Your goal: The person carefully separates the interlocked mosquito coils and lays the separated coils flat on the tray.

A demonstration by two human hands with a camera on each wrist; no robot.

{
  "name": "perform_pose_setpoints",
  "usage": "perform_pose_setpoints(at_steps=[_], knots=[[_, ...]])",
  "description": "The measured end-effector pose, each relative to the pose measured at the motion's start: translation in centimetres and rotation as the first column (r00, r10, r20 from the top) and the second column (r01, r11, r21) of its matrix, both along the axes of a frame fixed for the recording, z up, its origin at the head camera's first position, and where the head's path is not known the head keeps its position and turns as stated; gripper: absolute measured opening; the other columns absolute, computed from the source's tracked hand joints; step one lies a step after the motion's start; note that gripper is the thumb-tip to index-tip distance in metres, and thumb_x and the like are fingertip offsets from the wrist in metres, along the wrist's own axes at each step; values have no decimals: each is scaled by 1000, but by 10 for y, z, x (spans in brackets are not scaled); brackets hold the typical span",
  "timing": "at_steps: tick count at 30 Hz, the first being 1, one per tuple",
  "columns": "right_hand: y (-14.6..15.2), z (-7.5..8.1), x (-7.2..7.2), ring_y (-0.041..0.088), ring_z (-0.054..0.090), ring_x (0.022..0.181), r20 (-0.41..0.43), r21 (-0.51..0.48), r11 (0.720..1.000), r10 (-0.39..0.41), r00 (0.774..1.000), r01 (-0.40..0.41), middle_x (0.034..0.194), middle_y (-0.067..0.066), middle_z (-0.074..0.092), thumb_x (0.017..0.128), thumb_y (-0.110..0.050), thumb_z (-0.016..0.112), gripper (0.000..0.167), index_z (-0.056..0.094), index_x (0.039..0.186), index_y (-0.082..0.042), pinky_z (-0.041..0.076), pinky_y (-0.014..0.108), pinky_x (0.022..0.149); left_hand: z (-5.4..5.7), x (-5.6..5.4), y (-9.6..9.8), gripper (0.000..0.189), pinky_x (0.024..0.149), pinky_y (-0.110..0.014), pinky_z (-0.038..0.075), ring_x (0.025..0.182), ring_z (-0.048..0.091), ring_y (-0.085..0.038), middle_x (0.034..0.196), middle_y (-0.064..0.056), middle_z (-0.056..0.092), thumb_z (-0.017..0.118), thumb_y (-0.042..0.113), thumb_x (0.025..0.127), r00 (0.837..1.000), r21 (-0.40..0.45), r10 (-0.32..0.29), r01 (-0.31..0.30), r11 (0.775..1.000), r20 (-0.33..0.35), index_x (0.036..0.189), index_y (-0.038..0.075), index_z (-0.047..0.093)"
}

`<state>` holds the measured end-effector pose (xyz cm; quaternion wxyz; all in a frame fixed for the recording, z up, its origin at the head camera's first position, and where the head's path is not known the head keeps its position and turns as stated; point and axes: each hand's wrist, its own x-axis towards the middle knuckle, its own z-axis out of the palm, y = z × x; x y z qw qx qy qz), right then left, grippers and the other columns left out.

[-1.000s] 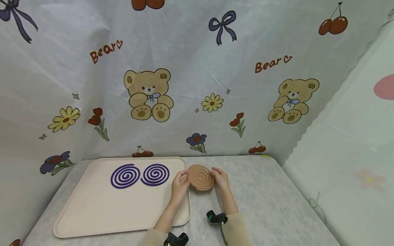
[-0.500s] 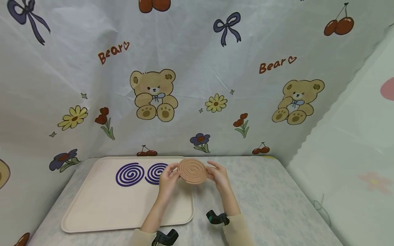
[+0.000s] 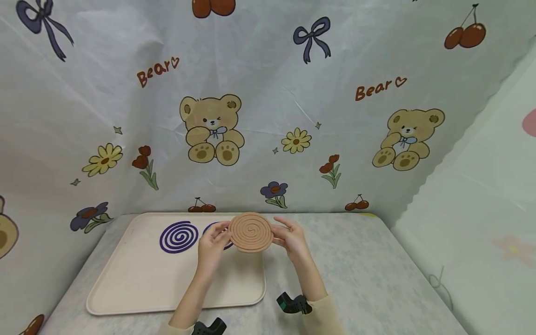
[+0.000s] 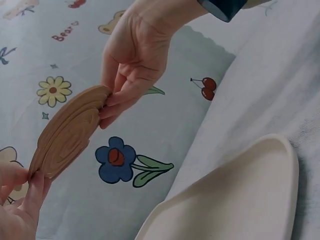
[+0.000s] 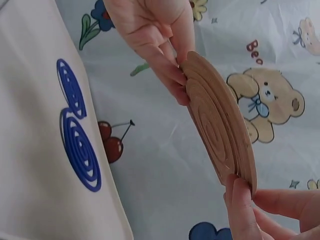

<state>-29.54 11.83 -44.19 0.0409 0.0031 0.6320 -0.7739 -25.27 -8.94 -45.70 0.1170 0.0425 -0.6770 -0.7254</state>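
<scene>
Brown and wound into a flat spiral, a coiled disc (image 3: 251,232) is held up, tilted, above the far right corner of the cream tray (image 3: 138,284), with which no contact is made. Its left edge is pinched between the thumb and fingers of the left hand (image 3: 211,244), which is raised over the tray. Its right edge is pinched by the right hand (image 3: 295,239), placed just beyond the tray's right side; one finger of that hand is extended above the pinch and is seen apart from the rim in the head view. Toward the far edge of the tray, a purple-blue spiral (image 3: 179,237) is laid flat, and beside it a second spiral (image 5: 82,150) is partly covered by the left hand in the head view. The tray is set on a mottled pale table (image 3: 356,265), beyond whose far edge a bear-printed sheet (image 3: 259,93) is hung.
</scene>
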Motion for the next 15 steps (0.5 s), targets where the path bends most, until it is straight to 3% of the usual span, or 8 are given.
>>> perform_pose_setpoints(at_steps=[9, 15], knots=[[-19, 9, 18, 5, 67, 71, -27, 11, 996, 84, 996, -84, 89, 3, 72, 87, 6, 57, 44, 49, 130, 9, 58, 20, 61, 13, 22, -25, 32, 79, -16, 56, 94, 65, 1, 131, -20, 57, 57, -2, 91, 1000, 25, -7, 6, 1000, 28, 122, -3, 57], [-25, 14, 26, 5, 68, 71, -50, 20, 995, 96, 994, -95, 88, 2, 73, 85, 6, 59, 46, 48, 130, 10, 58, 20, 60, 18, 36, -33, 34, 81, -19, 57, 92, 66, 1, 129, -20, 56, 61, -2, 89, 999, 22, -1, 0, 1000, 51, 122, -4, 56]])
